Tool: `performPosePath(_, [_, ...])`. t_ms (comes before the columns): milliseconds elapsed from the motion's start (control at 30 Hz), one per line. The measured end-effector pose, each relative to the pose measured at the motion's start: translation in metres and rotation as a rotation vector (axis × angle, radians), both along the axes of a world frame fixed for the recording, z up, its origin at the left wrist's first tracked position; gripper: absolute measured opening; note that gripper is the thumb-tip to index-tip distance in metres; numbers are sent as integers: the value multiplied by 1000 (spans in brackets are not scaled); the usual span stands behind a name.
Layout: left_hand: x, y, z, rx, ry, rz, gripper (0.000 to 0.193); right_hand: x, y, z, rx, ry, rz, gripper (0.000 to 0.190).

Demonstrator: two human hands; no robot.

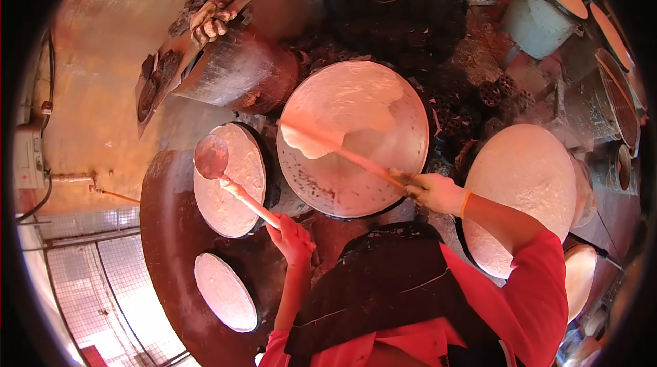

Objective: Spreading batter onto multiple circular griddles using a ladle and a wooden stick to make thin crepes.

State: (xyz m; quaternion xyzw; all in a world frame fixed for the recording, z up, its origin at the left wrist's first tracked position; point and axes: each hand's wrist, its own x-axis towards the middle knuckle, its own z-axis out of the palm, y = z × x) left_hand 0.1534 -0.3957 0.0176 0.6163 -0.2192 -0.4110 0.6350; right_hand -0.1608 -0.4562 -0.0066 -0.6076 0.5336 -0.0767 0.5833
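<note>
My right hand (436, 192), with an orange band at its wrist, grips a long, motion-blurred wooden stick (354, 159). The stick reaches across a large round pan (380, 177) in front of me. A pale, ragged-edged layer of batter (354, 95) covers the pan's far part; bare, dark-flecked metal shows on the near side. In my left hand (295, 238) is the light handle of a ladle (211, 156). Its round bowl hangs over the edge of a smaller round pan (259, 149) at left, filled with a pale, lumpy layer. The stick's far end is too blurred to place exactly.
Another pale-filled round pan (226, 292) lies at lower left, and a larger one (523, 197) at right. Beyond stand a metal drum (246, 69) and a grey bucket (539, 20). Honeycomb coal briquettes (490, 94) lie behind. A soiled glove (209, 22) rests near the drum.
</note>
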Motion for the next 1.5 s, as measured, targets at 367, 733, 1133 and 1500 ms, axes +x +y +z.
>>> performPosePath(367, [1,-8,-15,47,-48,78,10,-21,-27,-18,-62,-113,219,47])
performPosePath(733, [-9,-22,-17,87,-34,171,12,-21,-82,-9,-204,-168,363,44])
performPosePath(1133, [-19,-30,-16,122,-32,163,14,-19,-137,46,250,-24,327,35])
performPosePath(1500, [-40,-14,-10,172,-41,159,12,-66,-147,-23,203,-334,260,38])
